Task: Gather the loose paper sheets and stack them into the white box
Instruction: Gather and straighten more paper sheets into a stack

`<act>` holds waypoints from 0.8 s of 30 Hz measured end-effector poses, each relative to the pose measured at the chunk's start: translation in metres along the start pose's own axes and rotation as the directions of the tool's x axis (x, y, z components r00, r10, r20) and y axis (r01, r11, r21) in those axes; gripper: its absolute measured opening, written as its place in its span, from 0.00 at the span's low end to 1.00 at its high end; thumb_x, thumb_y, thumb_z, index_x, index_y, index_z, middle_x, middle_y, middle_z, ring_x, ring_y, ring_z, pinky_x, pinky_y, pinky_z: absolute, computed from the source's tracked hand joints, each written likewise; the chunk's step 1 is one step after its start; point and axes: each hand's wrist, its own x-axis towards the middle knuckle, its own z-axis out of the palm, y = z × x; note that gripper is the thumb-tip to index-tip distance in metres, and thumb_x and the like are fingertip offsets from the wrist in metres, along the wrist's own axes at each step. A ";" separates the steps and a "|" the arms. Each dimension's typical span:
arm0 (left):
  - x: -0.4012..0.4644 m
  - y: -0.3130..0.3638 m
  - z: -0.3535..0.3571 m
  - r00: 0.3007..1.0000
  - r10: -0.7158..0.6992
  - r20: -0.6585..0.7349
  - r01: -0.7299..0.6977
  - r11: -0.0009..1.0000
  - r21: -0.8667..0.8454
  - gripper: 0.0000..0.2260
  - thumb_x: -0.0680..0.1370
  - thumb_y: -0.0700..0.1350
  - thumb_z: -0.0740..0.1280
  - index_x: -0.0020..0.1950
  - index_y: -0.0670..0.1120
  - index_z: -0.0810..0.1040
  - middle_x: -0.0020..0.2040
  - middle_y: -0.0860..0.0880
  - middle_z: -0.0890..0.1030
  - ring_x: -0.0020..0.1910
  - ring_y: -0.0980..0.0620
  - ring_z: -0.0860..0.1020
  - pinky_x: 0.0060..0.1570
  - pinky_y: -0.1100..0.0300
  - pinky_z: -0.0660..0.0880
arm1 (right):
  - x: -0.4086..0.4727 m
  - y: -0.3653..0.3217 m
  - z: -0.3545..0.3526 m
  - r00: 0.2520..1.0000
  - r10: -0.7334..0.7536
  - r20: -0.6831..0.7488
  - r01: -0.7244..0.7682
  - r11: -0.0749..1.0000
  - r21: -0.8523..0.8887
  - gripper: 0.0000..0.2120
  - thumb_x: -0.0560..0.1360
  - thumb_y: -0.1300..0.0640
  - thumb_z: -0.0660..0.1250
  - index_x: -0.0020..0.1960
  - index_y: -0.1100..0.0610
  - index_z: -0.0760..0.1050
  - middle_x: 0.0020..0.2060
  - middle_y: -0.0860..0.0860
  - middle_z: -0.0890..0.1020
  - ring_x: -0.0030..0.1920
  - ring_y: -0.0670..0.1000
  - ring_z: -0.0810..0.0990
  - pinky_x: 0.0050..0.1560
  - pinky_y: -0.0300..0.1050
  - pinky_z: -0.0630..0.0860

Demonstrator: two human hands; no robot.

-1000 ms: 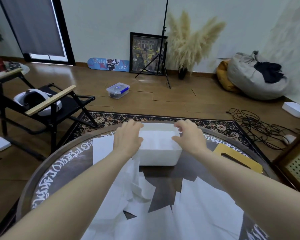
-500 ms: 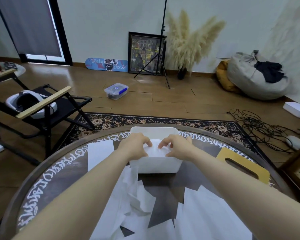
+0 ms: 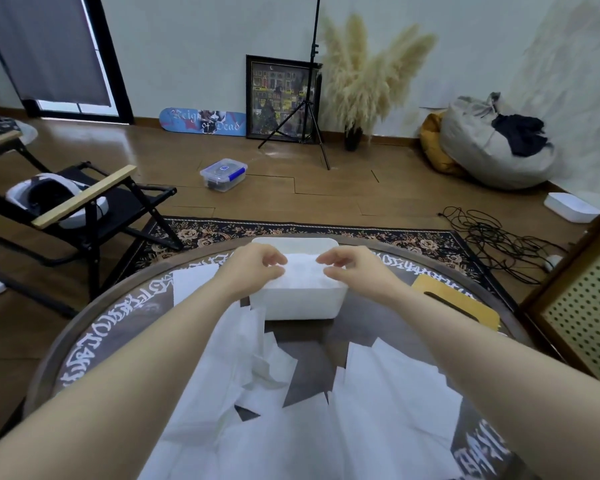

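Observation:
The white box point(image 3: 298, 304) stands at the far middle of the round table point(image 3: 84, 337), with white paper point(image 3: 302, 271) lying inside it. Both hands hover over the box's open top. My left hand point(image 3: 253, 268) is at its left side and my right hand point(image 3: 352, 268) at its right. Each has loosely curled fingers, with a gap between thumb and fingertips, and nothing is pinched. Several loose paper sheets point(image 3: 388, 396) cover the near half of the table. More sheets point(image 3: 232, 368) run up to the box's front left corner, and one sheet point(image 3: 191, 282) lies left of the box.
A flat yellow lid with a slot point(image 3: 454, 303) lies on the table right of the box. A black folding chair point(image 3: 84, 209) stands to the left of the table and a perforated cabinet point(image 3: 586, 317) at the right.
My hands moved from the box's outer sides to the middle over its top, pressed on the paper inside, then drew slightly apart with fingers loosened.

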 end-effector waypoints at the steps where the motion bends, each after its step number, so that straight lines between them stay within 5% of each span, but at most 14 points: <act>1: -0.008 0.004 -0.003 1.000 -0.003 0.001 0.003 1.000 -0.020 0.08 0.77 0.45 0.68 0.55 0.50 0.81 0.54 0.51 0.81 0.55 0.53 0.77 0.50 0.58 0.75 | -0.008 -0.001 -0.003 1.000 -0.002 -0.002 0.002 0.999 0.032 0.08 0.74 0.56 0.68 0.46 0.42 0.79 0.50 0.43 0.83 0.51 0.47 0.78 0.64 0.53 0.70; 7: -0.064 0.023 -0.013 1.000 0.016 0.019 -0.016 0.999 -0.044 0.08 0.77 0.44 0.67 0.55 0.49 0.81 0.52 0.53 0.81 0.52 0.54 0.78 0.51 0.57 0.77 | -0.074 0.001 -0.009 1.000 0.009 0.024 -0.012 0.993 0.115 0.06 0.76 0.58 0.67 0.51 0.51 0.81 0.46 0.44 0.82 0.49 0.44 0.79 0.50 0.34 0.73; 24: -0.203 0.039 0.018 0.964 -0.044 0.263 -0.053 0.935 0.351 0.11 0.80 0.52 0.62 0.61 0.55 0.76 0.63 0.55 0.75 0.59 0.54 0.75 0.57 0.55 0.72 | -0.211 0.011 0.023 0.969 0.072 0.235 -0.039 0.989 -0.141 0.08 0.76 0.50 0.68 0.54 0.48 0.79 0.53 0.45 0.80 0.52 0.44 0.76 0.57 0.45 0.75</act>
